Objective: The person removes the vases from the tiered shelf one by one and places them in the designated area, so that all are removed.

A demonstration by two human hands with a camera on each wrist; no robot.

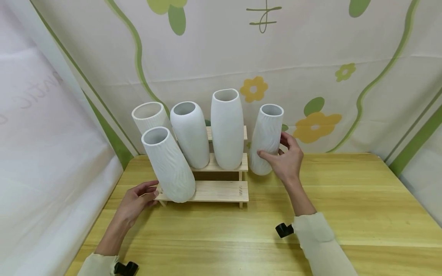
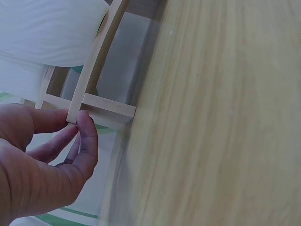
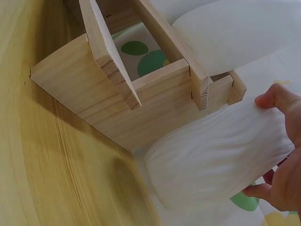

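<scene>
In the head view my right hand [image 1: 288, 161] grips a white vase with a wavy surface [image 1: 266, 142] just right of a tiered wooden stand [image 1: 217, 190]. The right wrist view shows that vase [image 3: 211, 160] tilted beside the stand's side panel [image 3: 117, 113]. My left hand [image 1: 138, 201] pinches the left end of the lowest shelf; in the left wrist view thumb and finger meet on the shelf's end [image 2: 77, 106]. Another wavy white vase [image 1: 170, 168] stands on that shelf's left part. Two smooth white vases, one rounded [image 1: 191, 134] and one taller [image 1: 228, 130], stand on the middle shelf.
A ribbed white vase [image 1: 148, 113] stands at the back left, partly hidden by the front vase. The stand rests on a wooden table [image 1: 221, 237]. Behind it hangs a pale cloth [image 1: 207, 50] with flower prints; another white cloth [image 1: 45, 153] hangs at the left.
</scene>
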